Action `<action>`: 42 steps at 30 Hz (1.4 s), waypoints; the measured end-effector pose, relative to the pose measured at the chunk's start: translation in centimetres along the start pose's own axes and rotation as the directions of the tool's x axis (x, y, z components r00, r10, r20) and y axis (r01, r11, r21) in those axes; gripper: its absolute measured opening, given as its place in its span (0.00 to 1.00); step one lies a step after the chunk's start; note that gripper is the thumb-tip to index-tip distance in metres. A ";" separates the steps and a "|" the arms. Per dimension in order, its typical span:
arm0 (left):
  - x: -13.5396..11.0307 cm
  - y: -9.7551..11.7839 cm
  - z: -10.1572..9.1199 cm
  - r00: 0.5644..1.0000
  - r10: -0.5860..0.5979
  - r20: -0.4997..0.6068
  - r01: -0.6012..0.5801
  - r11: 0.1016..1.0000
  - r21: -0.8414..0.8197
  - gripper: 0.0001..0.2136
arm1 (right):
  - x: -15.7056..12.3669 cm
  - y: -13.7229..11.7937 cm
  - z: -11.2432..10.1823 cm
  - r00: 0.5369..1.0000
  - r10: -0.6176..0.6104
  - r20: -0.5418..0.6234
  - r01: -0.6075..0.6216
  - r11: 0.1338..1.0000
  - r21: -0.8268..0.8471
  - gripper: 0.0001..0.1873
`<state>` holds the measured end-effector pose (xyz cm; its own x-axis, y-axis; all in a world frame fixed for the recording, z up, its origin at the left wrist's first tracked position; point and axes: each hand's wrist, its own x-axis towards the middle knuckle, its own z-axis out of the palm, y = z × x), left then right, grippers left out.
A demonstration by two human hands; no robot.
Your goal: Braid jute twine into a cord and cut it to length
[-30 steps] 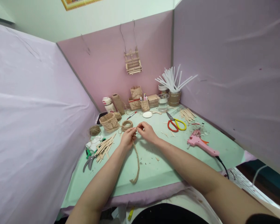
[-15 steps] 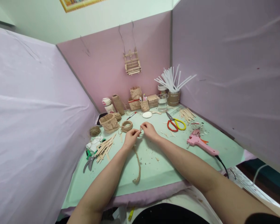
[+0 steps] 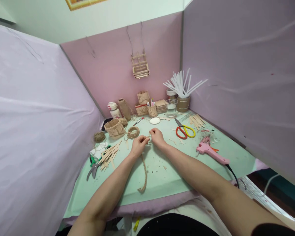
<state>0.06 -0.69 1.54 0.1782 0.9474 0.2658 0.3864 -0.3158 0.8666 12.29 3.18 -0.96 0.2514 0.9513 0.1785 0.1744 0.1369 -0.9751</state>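
Note:
My left hand (image 3: 139, 145) and my right hand (image 3: 157, 137) are close together over the middle of the green table. Both pinch a thin brown twine that shows between the fingertips. From under my left hand a braided length of twine (image 3: 145, 173) trails down toward the near edge, ending in a frayed knot. A coil of brown cord (image 3: 133, 132) lies just beyond my left hand. To the right, scissors (image 3: 184, 130) with one red and one yellow handle rest apart from my right hand.
Pruning shears (image 3: 93, 168) and flat wooden sticks (image 3: 110, 156) lie left. A pink glue gun (image 3: 212, 154) with a black cord sits right. Along the back stand a woven basket (image 3: 114, 128), a clear cup of water (image 3: 171, 108) and a jar of white glue sticks (image 3: 183, 104).
My right hand has shifted slightly away from the left, so the fingertips are a little farther apart with twine between them. The view has tilted a little.

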 end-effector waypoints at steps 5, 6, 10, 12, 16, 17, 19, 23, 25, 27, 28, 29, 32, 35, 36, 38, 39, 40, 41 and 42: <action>-0.1 -0.4 0.2 0.997 -0.071 -0.005 0.070 0.991 -0.110 0.11 | 0.3 -0.5 -0.9 0.988 -0.052 0.143 0.033 0.991 0.132 0.09; -0.1 -0.5 0.2 0.996 -0.089 -0.004 0.087 0.987 -0.136 0.12 | 0.4 -0.6 -1.0 0.985 -0.057 0.160 0.033 0.988 0.152 0.09; -0.1 -0.5 0.3 0.990 -0.139 -0.008 0.135 0.971 -0.196 0.14 | 0.1 -1.2 -1.2 0.980 -0.073 0.186 0.039 0.983 0.178 0.08; -0.1 -0.3 0.3 0.991 -0.137 0.001 0.134 0.967 -0.217 0.13 | -0.1 -1.4 -1.2 0.978 -0.081 0.193 0.048 0.984 0.170 0.08; -0.2 0.1 0.2 0.988 -0.139 0.062 0.151 0.935 -0.320 0.11 | -0.4 -1.6 -1.1 0.974 -0.105 0.203 0.075 0.986 0.146 0.08; -0.3 0.1 0.2 0.986 -0.139 0.086 0.161 0.923 -0.350 0.11 | -0.5 -1.6 -1.1 0.973 -0.107 0.202 0.080 0.987 0.141 0.08; -0.3 0.1 0.3 0.982 -0.140 0.130 0.180 0.903 -0.390 0.10 | -0.5 -1.5 -1.0 0.974 -0.111 0.198 0.086 0.987 0.134 0.08; -0.3 -0.4 0.5 0.976 -0.152 0.159 0.208 0.869 -0.448 0.10 | -0.4 -1.4 -0.9 0.972 -0.126 0.199 0.100 0.986 0.136 0.08; -0.3 -0.7 0.5 0.977 -0.153 0.151 0.207 0.858 -0.469 0.10 | -0.3 -1.4 -0.9 0.973 -0.125 0.196 0.100 0.986 0.131 0.08; -0.2 -0.8 0.4 0.981 -0.145 0.130 0.190 0.865 -0.465 0.08 | -0.3 -1.4 -0.9 0.974 -0.117 0.193 0.096 0.988 0.119 0.08; -0.2 -0.8 0.4 0.983 -0.141 0.117 0.180 0.871 -0.458 0.08 | -0.3 -1.3 -0.9 0.975 -0.113 0.192 0.092 0.989 0.112 0.08; -0.1 -0.8 0.3 0.985 -0.139 0.101 0.170 0.876 -0.451 0.07 | -0.3 -1.3 -0.9 0.975 -0.109 0.192 0.089 0.990 0.108 0.08; 0.1 -0.8 0.2 0.987 -0.154 0.048 0.159 0.886 -0.436 0.06 | -0.3 -1.2 -1.0 0.976 -0.099 0.192 0.081 0.992 0.098 0.08; 0.2 -1.0 0.0 0.985 -0.174 0.005 0.161 0.899 -0.406 0.07 | -0.3 -1.2 -1.0 0.977 -0.089 0.194 0.074 0.994 0.083 0.09; 0.3 -1.1 0.0 0.984 -0.179 -0.008 0.162 0.906 -0.392 0.09 | -0.4 -1.3 -1.0 0.977 -0.088 0.194 0.074 0.994 0.080 0.09; 0.4 -1.3 0.0 0.981 -0.189 -0.032 0.165 0.918 -0.362 0.12 | -0.4 -1.3 -1.0 0.977 -0.091 0.194 0.077 0.994 0.081 0.09; 0.4 -1.5 -0.1 0.981 -0.191 -0.044 0.165 0.924 -0.345 0.13 | -0.5 -1.4 -1.0 0.976 -0.092 0.196 0.077 0.993 0.084 0.10; 0.5 -1.6 -0.1 0.980 -0.192 -0.055 0.163 0.930 -0.330 0.14 | -0.5 -1.4 -1.0 0.976 -0.092 0.198 0.076 0.993 0.086 0.10; 0.5 -1.6 -0.1 0.979 -0.192 -0.067 0.161 0.934 -0.318 0.15 | -0.5 -1.5 -1.0 0.975 -0.091 0.202 0.074 0.993 0.088 0.10; 0.5 -1.7 -0.2 0.978 -0.191 -0.079 0.159 0.939 -0.306 0.15 | -0.5 -1.5 -1.0 0.974 -0.090 0.207 0.072 0.993 0.092 0.10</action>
<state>-0.62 0.35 0.31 0.0290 0.9914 0.1277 0.1136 -0.1302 0.9850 12.85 2.18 0.57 0.0325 0.9717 0.2341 0.1036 0.2296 -0.9677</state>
